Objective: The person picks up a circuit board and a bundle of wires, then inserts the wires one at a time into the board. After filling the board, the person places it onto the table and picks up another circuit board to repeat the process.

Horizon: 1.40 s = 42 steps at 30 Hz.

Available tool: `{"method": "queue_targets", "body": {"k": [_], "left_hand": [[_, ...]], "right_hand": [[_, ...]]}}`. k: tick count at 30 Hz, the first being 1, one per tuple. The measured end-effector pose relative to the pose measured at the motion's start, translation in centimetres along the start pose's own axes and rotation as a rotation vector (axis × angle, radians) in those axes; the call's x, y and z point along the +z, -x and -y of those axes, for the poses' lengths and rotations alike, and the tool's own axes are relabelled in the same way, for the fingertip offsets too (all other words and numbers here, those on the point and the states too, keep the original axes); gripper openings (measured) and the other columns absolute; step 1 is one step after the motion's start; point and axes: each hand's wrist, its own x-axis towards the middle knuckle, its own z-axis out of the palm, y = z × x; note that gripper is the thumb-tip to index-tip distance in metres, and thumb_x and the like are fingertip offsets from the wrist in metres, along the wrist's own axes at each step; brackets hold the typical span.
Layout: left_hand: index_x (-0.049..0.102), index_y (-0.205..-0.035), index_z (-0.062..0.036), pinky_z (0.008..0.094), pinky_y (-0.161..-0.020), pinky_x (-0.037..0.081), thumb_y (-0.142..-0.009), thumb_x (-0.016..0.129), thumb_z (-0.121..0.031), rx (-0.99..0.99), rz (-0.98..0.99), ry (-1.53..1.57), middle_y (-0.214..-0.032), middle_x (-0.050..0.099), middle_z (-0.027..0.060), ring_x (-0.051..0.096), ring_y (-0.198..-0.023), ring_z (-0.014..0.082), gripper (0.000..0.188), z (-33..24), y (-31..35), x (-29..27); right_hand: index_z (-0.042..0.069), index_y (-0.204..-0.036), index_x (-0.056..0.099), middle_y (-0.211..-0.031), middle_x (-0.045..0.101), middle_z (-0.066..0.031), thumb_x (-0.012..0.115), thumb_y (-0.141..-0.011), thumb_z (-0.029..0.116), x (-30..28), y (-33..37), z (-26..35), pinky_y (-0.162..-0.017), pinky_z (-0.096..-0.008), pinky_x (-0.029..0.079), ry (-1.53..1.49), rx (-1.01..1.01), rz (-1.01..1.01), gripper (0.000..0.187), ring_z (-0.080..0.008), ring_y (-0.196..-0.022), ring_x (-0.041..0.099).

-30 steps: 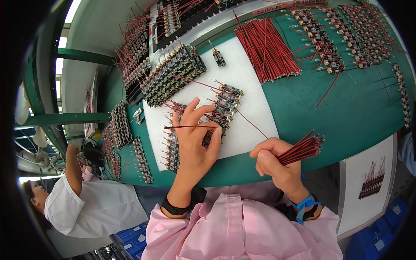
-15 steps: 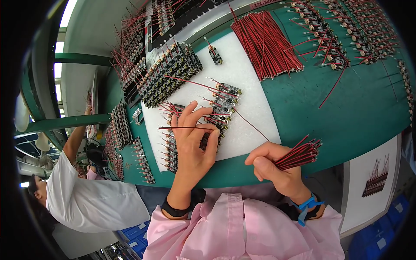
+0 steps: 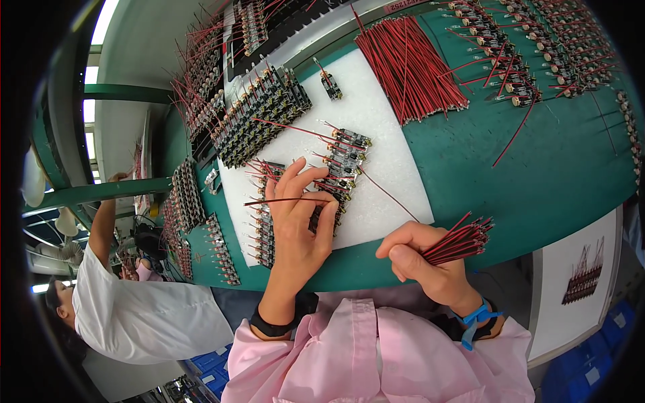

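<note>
My left hand (image 3: 295, 215) hovers over the white foam sheet (image 3: 393, 168), thumb and index finger pinched on a thin red-and-black wire (image 3: 272, 201) that sticks out to the left. Under and beside that hand lie rows of small circuit boards (image 3: 344, 161), partly hidden by my fingers. My right hand (image 3: 426, 262) is closed round a bundle of short red-and-black wires (image 3: 463, 240), their ends fanning out to the right. One loose wire (image 3: 391, 196) runs from the boards toward my right fingertips; whether they touch it I cannot tell.
A stacked block of boards (image 3: 259, 117) and one lone board (image 3: 329, 82) sit on the foam. Behind is a large pile of red wires (image 3: 410, 70). More wired boards (image 3: 497, 50) line the green table (image 3: 484, 181). At left, a co-worker in white (image 3: 148, 309) reaches forward.
The wire bundle in my right hand has shifted slightly left and down. My left hand keeps its pinch almost in place. The co-worker's arm has moved a little.
</note>
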Motion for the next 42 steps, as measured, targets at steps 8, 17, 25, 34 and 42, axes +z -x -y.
{"method": "queue_targets", "body": {"k": [8, 17, 25, 34, 42], "left_hand": [[0.052, -0.068, -0.005, 0.0463, -0.09, 0.016, -0.066, 0.056, -0.003, -0.009, -0.018, 0.041, -0.1, 0.05, 0.0049, 0.037, -0.107, 0.0265, 0.005, 0.41, 0.19, 0.34], [0.051, -0.069, -0.0042, 0.0446, -0.089, 0.018, -0.065, 0.056, -0.002, 0.006, -0.015, 0.03, -0.099, 0.05, 0.0061, 0.038, -0.105, 0.0274, 0.006, 0.26, 0.12, 0.28], [0.05, -0.069, -0.0031, 0.043, -0.086, 0.021, -0.066, 0.055, -0.002, 0.021, -0.01, 0.003, -0.098, 0.049, 0.007, 0.039, -0.103, 0.0277, 0.006, 0.26, 0.04, 0.41], [0.049, -0.07, -0.0026, 0.0429, -0.085, 0.021, -0.066, 0.054, -0.002, 0.036, 0.036, -0.043, -0.098, 0.049, 0.0075, 0.04, -0.102, 0.0275, 0.006, 0.02, -0.05, 0.32], [0.049, -0.07, -0.0024, 0.0425, -0.086, 0.021, -0.066, 0.054, -0.001, 0.033, 0.032, -0.103, -0.098, 0.048, 0.0083, 0.039, -0.102, 0.0274, 0.007, -0.22, -0.29, 0.22]], "right_hand": [[-0.003, -0.078, 0.052, -0.055, 0.046, -0.0021, 0.045, -0.08, 0.012, 0.05, 0.0, 0.02, -0.043, -0.0192, 0.032, -0.003, 0.007, -0.001, 0.016, -0.0058, -0.047, 0.041], [-0.002, -0.078, 0.052, -0.055, 0.046, -0.002, 0.044, -0.08, 0.012, -0.18, -0.05, -0.06, -0.044, -0.0191, 0.032, 0.032, 0.024, 0.027, 0.016, -0.0056, -0.048, 0.041], [-0.002, -0.078, 0.052, -0.054, 0.045, -0.0014, 0.044, -0.08, 0.013, -0.31, -0.01, -0.28, -0.044, -0.0191, 0.031, 0.041, 0.015, 0.027, 0.017, -0.0053, -0.047, 0.04], [-0.002, -0.078, 0.052, -0.052, 0.044, 0.0001, 0.045, -0.08, 0.013, -0.41, -0.08, -0.05, -0.043, -0.0187, 0.03, 0.034, 0.003, 0.044, 0.017, -0.0043, -0.046, 0.038], [-0.001, -0.079, 0.052, -0.052, 0.044, 0.0014, 0.045, -0.081, 0.013, -0.35, -0.19, -0.26, -0.043, -0.0184, 0.029, 0.063, -0.014, 0.042, 0.016, -0.0034, -0.046, 0.037]]}}
